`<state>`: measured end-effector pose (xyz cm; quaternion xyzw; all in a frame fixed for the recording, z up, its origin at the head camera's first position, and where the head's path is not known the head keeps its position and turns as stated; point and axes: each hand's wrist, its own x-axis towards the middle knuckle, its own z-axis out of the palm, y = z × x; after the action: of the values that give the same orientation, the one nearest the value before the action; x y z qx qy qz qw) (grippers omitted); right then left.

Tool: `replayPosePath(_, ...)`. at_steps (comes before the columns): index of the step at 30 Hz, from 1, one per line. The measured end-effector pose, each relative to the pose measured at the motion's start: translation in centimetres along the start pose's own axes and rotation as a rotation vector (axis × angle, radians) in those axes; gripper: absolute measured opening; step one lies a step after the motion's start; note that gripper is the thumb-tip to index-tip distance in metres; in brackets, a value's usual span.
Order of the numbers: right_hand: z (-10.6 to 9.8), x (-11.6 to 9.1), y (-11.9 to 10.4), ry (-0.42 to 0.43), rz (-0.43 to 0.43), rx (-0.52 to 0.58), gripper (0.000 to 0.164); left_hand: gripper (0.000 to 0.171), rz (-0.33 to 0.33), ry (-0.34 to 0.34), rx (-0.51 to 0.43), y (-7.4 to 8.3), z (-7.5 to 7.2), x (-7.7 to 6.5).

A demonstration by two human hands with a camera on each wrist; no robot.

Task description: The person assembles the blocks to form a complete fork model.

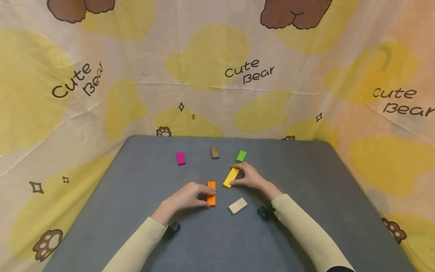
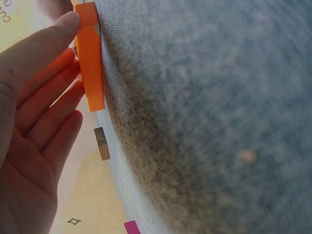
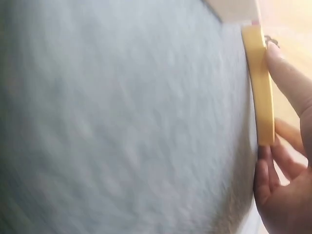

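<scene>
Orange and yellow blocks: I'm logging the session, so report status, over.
Left hand pinches orange block. Right hand holds yellow block. Cream block close by, touching neither block.

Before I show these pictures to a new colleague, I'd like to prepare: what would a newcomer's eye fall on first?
Probably the orange block, held by the left hand, and the yellow block, held by the right hand, near the middle of the grey table. After that, perhaps the patterned cloth behind the table, with its large yellow patches and "Cute Bear" lettering.
</scene>
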<state>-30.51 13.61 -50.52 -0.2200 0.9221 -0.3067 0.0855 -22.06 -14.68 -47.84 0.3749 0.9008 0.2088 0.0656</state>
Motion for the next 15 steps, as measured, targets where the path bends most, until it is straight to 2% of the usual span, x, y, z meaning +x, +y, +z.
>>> replayPosePath(8,-1.6,0.7,0.8,-0.117,-0.035,0.093,0.066,0.045,-0.009,-0.003,-0.018,0.1,0.0,0.0)
replayPosePath(15,-2.4,1.3,1.3,-0.141,-0.062,0.135,0.054,0.046,-0.026,-0.011,-0.027,0.2,-0.1,0.0)
